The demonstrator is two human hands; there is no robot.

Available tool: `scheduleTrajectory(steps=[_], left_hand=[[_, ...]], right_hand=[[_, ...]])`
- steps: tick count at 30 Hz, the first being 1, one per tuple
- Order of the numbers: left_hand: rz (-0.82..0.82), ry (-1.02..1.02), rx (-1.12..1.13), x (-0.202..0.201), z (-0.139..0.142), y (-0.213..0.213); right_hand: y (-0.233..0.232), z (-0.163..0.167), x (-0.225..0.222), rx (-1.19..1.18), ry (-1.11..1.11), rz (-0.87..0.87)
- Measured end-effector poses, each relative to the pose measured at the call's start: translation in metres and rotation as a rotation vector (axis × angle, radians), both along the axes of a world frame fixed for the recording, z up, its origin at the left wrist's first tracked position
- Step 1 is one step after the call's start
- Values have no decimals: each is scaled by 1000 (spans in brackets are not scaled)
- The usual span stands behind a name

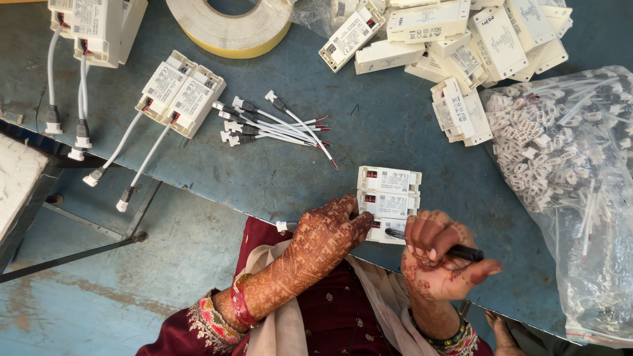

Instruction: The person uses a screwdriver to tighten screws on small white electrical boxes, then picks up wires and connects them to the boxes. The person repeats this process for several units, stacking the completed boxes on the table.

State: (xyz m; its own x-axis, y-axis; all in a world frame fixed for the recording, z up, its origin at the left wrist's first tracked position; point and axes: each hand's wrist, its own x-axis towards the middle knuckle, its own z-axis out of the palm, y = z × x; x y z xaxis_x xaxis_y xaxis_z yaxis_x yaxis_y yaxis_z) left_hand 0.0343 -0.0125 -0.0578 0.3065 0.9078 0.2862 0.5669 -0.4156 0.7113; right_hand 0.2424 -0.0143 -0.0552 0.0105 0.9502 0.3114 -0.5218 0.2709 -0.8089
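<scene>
Blue counter (369, 125) fills most of the frame. Big clear bag (573, 191) at right, full of small white plugs w/ wires. Pile of white boxes (461, 39) at top. Three white boxes (389, 198) lie in a row low in the middle. Left hand (328, 234) lies flat, fingers touching them. Right hand (440, 254) curled round a black pen (455, 250), tip on the lowest box.

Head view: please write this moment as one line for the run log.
left hand: steadies white boxes | right hand: holds black tool, tip on nearest box | loose wires: apart on table
</scene>
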Motion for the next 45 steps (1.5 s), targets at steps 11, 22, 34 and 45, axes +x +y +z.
scheduleTrajectory(steps=[11, 22, 34, 45], left_hand=[[-81, -132, -51, -33, 46, -11], [-69, -128, -100, -29, 51, -14], [-27, -118, -111, -24, 52, -17], [18, -216, -148, -31, 47, -17]], right_hand=[[15, 52, 19, 226, -1164, -143], [-3, 47, 4, 312, -1169, -113], [-16, 29, -5, 146, -1105, -196], [-13, 34, 3, 117, -1052, -250]])
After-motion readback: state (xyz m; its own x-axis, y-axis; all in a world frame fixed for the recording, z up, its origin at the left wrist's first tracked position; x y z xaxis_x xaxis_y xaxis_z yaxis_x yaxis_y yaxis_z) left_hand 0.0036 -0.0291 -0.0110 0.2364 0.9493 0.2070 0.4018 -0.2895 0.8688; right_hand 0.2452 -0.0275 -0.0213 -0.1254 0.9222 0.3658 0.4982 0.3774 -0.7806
